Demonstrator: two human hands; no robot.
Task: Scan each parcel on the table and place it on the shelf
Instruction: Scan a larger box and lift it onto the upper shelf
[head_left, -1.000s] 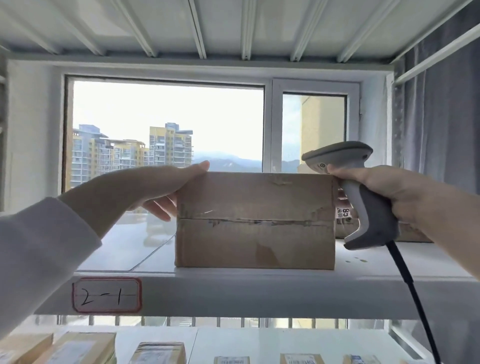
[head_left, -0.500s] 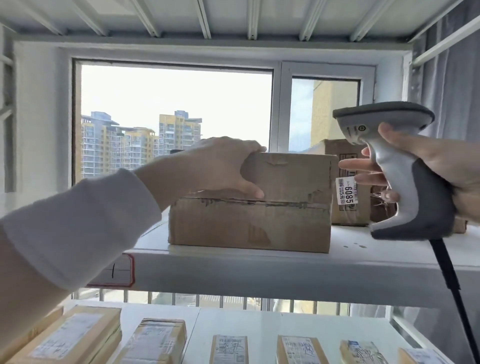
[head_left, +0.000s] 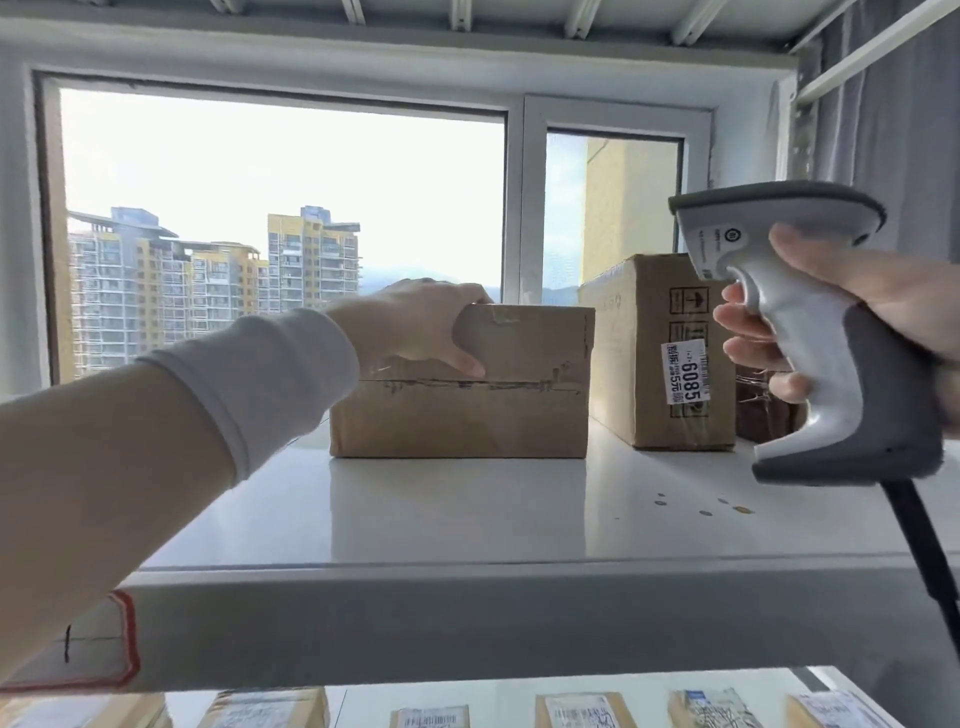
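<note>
Two brown cardboard parcels sit on the smooth white metal shelf (head_left: 467, 525). Left hand (head_left: 421, 327) grips the taped rectangular parcel (head_left: 498, 395), now deeper in; right hand (head_left: 852, 306) clasps the grey pistol-grip scanner (head_left: 810, 332), now nearer.

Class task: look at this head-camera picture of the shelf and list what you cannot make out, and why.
- Head view: the left hand covers the top left corner of the low parcel.
- The scanner and right hand hide most of the dark item behind them.
- The small print on the white sticker is too small.
- The parcels below are cut off by the bottom edge.
</note>
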